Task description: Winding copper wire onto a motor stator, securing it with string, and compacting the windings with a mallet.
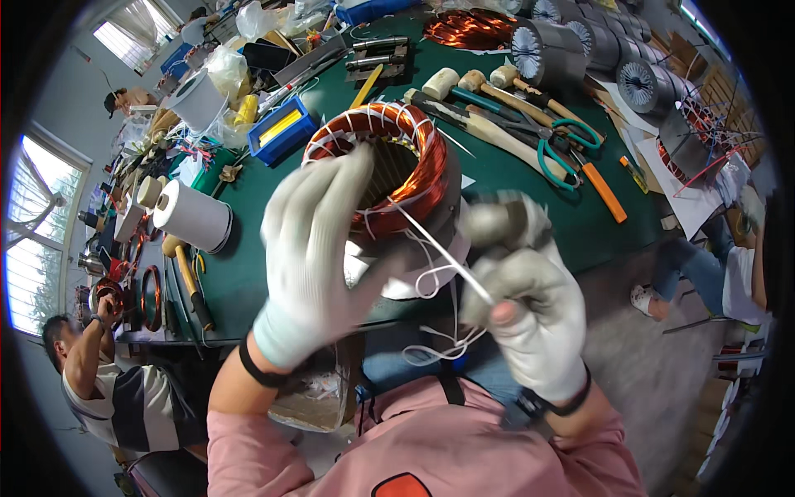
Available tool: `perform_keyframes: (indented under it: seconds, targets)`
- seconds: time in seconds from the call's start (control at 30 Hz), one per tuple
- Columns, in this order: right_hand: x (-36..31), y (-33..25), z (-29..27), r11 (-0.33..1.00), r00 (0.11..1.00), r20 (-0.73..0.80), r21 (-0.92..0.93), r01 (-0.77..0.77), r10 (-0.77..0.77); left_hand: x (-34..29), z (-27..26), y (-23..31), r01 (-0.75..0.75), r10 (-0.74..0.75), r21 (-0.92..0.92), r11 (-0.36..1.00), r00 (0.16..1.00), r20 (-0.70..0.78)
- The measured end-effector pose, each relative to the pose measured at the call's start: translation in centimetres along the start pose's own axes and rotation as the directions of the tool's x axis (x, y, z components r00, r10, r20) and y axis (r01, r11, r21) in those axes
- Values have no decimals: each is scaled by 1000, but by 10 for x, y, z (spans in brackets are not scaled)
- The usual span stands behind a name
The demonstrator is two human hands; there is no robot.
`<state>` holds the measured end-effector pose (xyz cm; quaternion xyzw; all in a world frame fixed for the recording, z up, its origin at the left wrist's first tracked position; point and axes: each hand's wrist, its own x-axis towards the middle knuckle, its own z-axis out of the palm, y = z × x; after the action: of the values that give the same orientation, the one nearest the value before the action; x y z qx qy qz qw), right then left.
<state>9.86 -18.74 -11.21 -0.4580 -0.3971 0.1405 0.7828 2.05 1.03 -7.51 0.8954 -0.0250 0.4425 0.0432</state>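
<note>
Several white ties [326, 127] already cross the copper-wound stator [431, 166] on the surface [571, 240]; cord [447, 258] at its near side looks unsecured. At its left, the left hand [306, 236] curves open fingers; right of it, the right hand [537, 319] pinches the cord.

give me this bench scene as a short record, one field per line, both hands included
left hand: white-gloved, fingers extended over the ring's left side; contact unclear
right hand: white-gloved, partly blurred, gripping the cord
workpiece: ring-shaped orange copper winding with white lacing around it
cord: thin white cord, straight from winding to right hand, loose loops below
tools at right: scissors with looped teal handles, among others
left of workpiece: large white cylindrical spool
surface: dark green tabletop
</note>
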Motion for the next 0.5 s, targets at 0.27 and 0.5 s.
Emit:
perform_keyframes:
  seconds: [0.27,0.5]
  targets:
    - [4,-16,37,321,817,243,832,-453,523,-8,14,-19,-161,172,-130,978,982,79]
    - [-5,71,17,1000,991,136,-31,1,3,6,1,-29,-65,135,-246,967,951,277]
